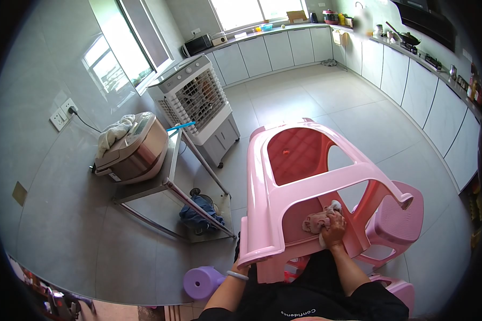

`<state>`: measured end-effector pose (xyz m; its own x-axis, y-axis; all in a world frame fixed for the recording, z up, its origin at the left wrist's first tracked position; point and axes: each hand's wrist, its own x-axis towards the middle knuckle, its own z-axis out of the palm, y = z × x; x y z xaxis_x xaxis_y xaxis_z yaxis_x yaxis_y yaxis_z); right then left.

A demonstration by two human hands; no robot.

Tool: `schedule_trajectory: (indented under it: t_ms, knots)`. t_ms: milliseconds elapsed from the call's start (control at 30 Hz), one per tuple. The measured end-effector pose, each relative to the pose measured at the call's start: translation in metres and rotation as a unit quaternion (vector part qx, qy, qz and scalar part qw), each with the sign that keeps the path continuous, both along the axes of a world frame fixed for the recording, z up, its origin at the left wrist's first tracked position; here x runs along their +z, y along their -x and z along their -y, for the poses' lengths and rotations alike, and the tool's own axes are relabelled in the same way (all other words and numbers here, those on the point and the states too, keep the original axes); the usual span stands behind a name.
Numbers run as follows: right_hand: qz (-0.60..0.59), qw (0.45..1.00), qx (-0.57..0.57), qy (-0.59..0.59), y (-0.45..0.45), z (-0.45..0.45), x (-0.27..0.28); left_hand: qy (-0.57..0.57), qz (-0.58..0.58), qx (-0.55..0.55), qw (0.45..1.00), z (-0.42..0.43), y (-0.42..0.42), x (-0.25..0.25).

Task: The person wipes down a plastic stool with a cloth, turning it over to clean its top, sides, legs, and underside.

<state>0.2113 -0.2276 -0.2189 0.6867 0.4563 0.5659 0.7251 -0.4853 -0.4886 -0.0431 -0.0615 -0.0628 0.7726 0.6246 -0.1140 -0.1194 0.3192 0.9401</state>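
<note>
A pink plastic chair (260,198) is tipped over in front of me, its underside and leg openings facing up toward me. My right hand (334,230) is closed on a crumpled, pinkish-white cloth (317,220), pressed against a panel inside the chair's frame. At the chair's lower left corner is my left hand (241,266), with a pale bracelet on the wrist. That corner hides its fingers, so I cannot see how it grips.
Pink stools (399,219) stand at the right, and a purple stool (202,282) at lower left. A metal rack (171,179) carries a rice cooker (139,150) with a cloth on top. Behind it stands an air cooler (198,101). Cabinets (300,48) line the far walls.
</note>
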Motion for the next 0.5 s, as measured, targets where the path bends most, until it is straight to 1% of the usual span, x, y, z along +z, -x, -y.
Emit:
schedule_trajectory:
  t_ms: [67, 133, 167, 233, 267, 300, 333, 367, 433, 467, 500]
  knots:
    - [-0.001, 1.000, -0.001, -0.001, 0.000, 0.000, 0.001, 0.019, -0.006, -0.019, 1.000, -0.002, 0.004, -0.004]
    - [-0.001, 1.000, -0.001, -0.003, 0.000, 0.000, 0.001, 0.026, -0.017, -0.019, 0.999, 0.000, 0.002, 0.005]
    - [-0.001, 1.000, -0.001, -0.004, 0.000, 0.001, 0.001, 0.021, -0.025, -0.003, 0.999, 0.003, -0.001, 0.011]
    - [-0.002, 1.000, 0.000, -0.004, -0.001, 0.001, -0.002, 0.023, -0.007, 0.016, 1.000, 0.005, -0.004, 0.015]
    - [-0.002, 1.000, 0.002, -0.002, -0.002, 0.001, -0.004, 0.030, 0.018, 0.018, 0.999, 0.003, -0.004, 0.008]
    - [-0.003, 1.000, 0.004, -0.001, -0.003, 0.001, -0.005, -0.081, 0.011, 0.012, 0.997, -0.004, -0.001, -0.007]
    - [-0.003, 1.000, 0.006, -0.005, -0.003, 0.001, -0.006, -0.189, 0.005, 0.017, 0.982, -0.010, 0.003, -0.021]
    - [-0.004, 1.000, 0.007, -0.009, -0.003, 0.000, -0.007, -0.406, -0.035, 0.013, 0.913, -0.022, 0.013, -0.051]
    - [-0.004, 1.000, 0.009, -0.013, -0.004, 0.000, -0.009, -0.371, -0.032, 0.019, 0.928, -0.023, 0.017, -0.054]
    - [-0.005, 1.000, 0.009, -0.012, -0.004, 0.000, -0.010, -0.114, 0.012, 0.028, 0.993, -0.018, 0.021, -0.056]
    - [-0.006, 1.000, 0.009, -0.011, -0.004, 0.001, -0.009, -0.004, 0.052, 0.028, 0.998, -0.009, 0.021, -0.045]
